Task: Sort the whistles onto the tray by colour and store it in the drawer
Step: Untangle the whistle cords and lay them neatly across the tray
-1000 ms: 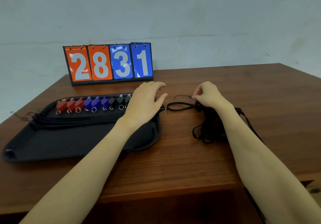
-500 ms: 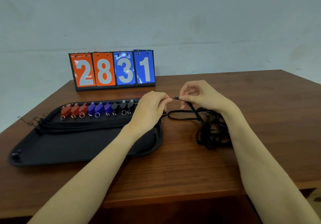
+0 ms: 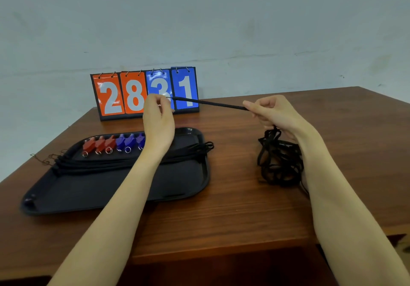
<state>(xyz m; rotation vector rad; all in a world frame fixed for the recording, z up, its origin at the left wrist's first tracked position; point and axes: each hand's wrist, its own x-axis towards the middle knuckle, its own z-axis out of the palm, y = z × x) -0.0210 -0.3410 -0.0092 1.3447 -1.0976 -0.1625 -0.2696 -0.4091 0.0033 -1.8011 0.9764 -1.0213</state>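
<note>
Above the brown wooden surface [image 3: 233,208], both hands are raised w/ a black lanyard cord [image 3: 208,102] pulled taut between them. Left hand [image 3: 158,126] pinches one end of the cord at thumb and fingertips, fingers curled, in front of the flip scoreboard [image 3: 144,94] reading 2, 8 on orange cards and 3, 1 on blue – a glint at the pinch might be a small ring, too small to tell. Right hand [image 3: 274,113] has its fingers curled round the other end of the taut stretch, and the rest of the black cords hang from under that hand into a tangled pile [image 3: 279,163] lying on the surface, well apart from the tray. Black tray [image 3: 177,188] sits at left, near the front edge; along its far side a row of whistles – three red whistles [image 3: 99,145] at left, then blue whistles [image 3: 129,142] just beside them, touching or nearly so, each w/ a metal ring toward the viewer. Left forearm hides whatever continues the row to the right. Bundled black lanyards [image 3: 124,163] run lengthwise across the tray middle, looped ends poking over the right rim and the left rim. Scoreboard stands at the far edge, by a pale wall [image 3: 221,19].
</note>
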